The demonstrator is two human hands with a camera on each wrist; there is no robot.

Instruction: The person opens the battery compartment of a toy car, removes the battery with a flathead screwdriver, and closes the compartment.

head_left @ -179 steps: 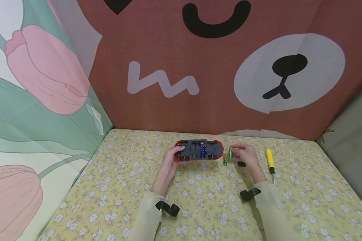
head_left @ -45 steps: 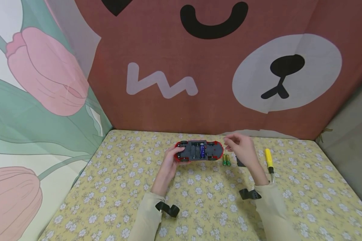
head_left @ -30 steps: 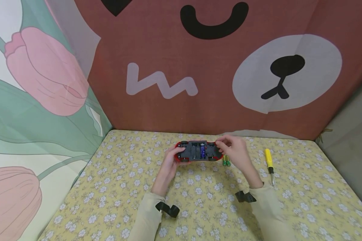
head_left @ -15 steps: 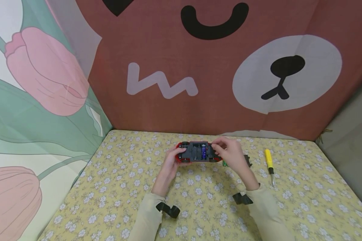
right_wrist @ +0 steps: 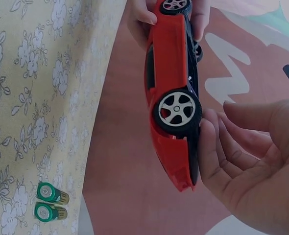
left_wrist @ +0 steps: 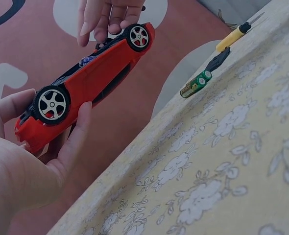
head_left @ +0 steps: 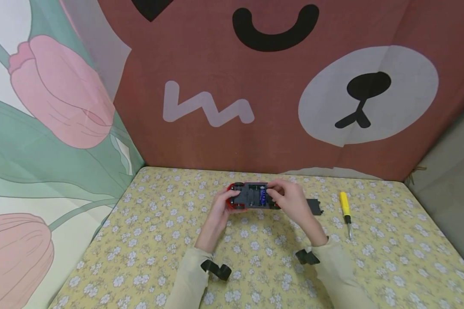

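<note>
My left hand [head_left: 218,205] grips one end of a red toy car [left_wrist: 93,81], which is upside down above the table. Its dark underside has an open battery compartment with a blue battery [head_left: 262,196] at the right side. My right hand [head_left: 291,201] reaches over the car's other end, fingertips at the compartment's edge beside that battery. In the right wrist view its bent fingers [right_wrist: 210,152] touch the underside near a wheel, thumb apart from them. Two green batteries [right_wrist: 51,193] lie side by side on the table, hidden behind the right hand in the head view.
A black battery cover [head_left: 315,207] lies on the flowered tablecloth [head_left: 158,240] to the right of my right hand. Farther right is a screwdriver [head_left: 345,207] with a yellow handle. A brown bear-print cloth [head_left: 216,146] hangs behind the table.
My right hand has put a green battery down alongside the other one. It has since moved left over the car to the blue battery. The left hand keeps its grip.
</note>
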